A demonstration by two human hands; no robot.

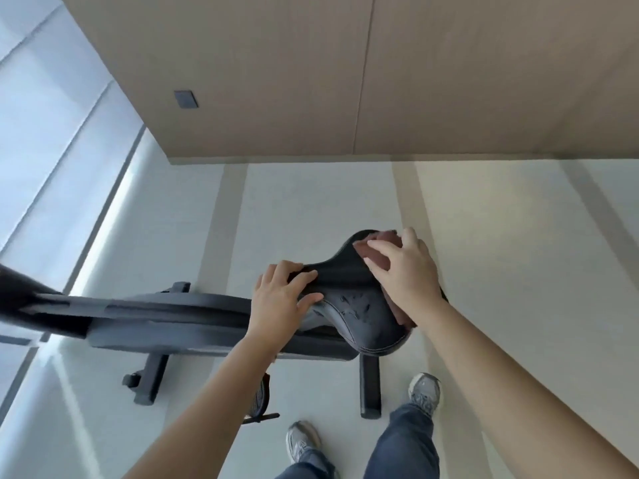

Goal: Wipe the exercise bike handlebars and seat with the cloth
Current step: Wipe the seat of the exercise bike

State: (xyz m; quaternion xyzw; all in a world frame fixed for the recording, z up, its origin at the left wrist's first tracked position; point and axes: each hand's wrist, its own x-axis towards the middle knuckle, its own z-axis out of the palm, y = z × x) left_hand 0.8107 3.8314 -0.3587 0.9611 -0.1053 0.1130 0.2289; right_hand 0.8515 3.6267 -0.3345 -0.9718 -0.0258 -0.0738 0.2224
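The black bike seat (359, 305) sits in the middle of the view, its narrow nose pointing left. My left hand (280, 299) grips the nose of the seat. My right hand (404, 271) presses a reddish-brown cloth (366, 248) flat against the seat's wide rear part; the cloth shows above my fingers and below my wrist at the seat's right edge. The dark grey bike frame (166, 312) runs left from under the seat. A blurred black bar (17, 288) at the far left edge may be part of the handlebars.
The bike's rear stabiliser leg (370, 385) and front foot (148, 378) rest on a pale floor. A pedal (259, 399) shows under my left forearm. My two shoes (425, 392) stand close to the bike. A wood-panelled wall (380, 81) is ahead, a window at left.
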